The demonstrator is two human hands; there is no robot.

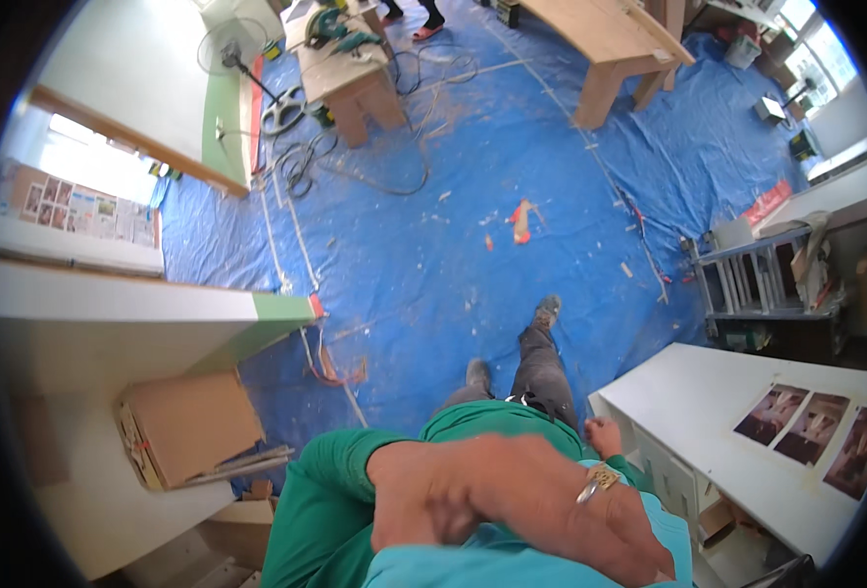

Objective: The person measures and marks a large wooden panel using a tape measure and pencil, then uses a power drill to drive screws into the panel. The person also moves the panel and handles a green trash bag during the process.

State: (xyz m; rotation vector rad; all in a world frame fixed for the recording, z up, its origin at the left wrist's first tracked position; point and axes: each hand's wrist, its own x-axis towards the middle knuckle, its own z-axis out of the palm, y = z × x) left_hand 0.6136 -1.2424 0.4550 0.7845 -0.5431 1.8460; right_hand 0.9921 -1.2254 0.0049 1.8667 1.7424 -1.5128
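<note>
both hands [512, 500] are folded together low in the frame, holding nothing; no work started on the blue plastic floor sheet [433, 245].

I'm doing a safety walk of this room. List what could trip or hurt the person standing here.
1. Loose cables snake across the blue tarp ahead; a foot could catch.
2. Wood scraps and an orange piece of debris litter the tarp, likely slippery underfoot.
3. The left hand is raised close to the camera, hiding the floor near the feet.
</note>
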